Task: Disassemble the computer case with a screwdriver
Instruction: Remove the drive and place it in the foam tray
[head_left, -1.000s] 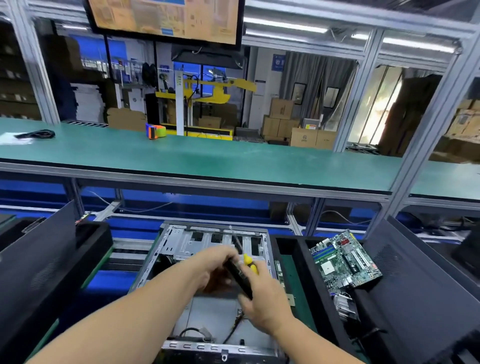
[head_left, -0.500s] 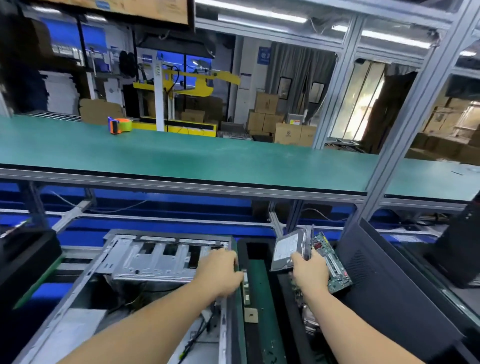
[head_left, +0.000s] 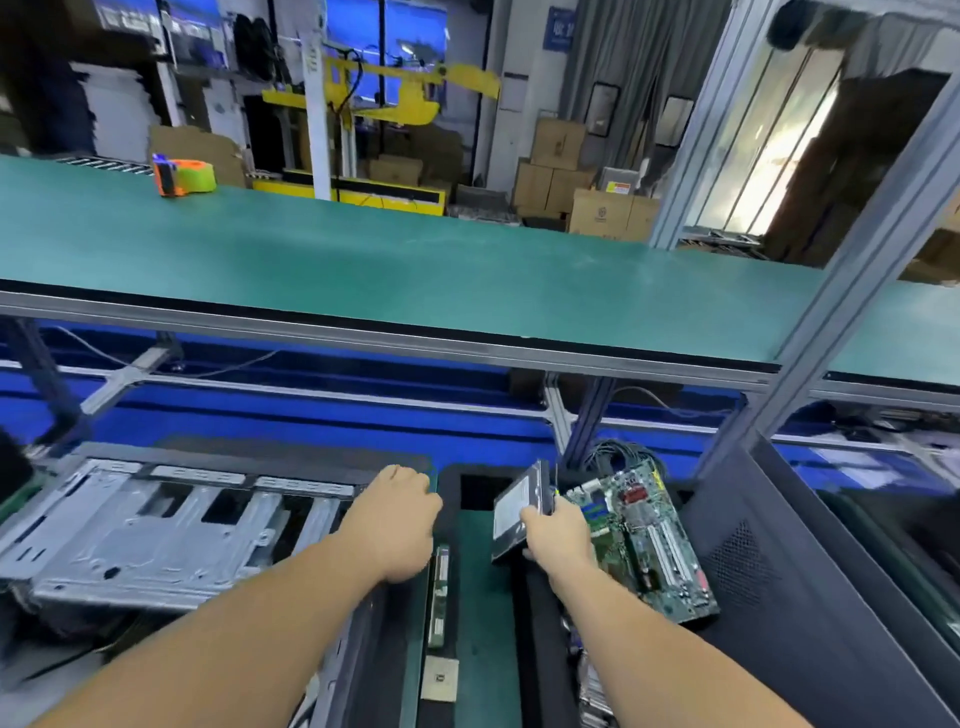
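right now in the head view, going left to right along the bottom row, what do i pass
open silver metal computer case → left hand → narrow green memory stick → grey hard drive gripped by right hand → green motherboard → black perforated side panel

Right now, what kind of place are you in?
Probably a factory workbench where computers get taken apart. There's an opened metal computer case, a green circuit board beside it, and a long green shelf with stacked cardboard boxes behind.
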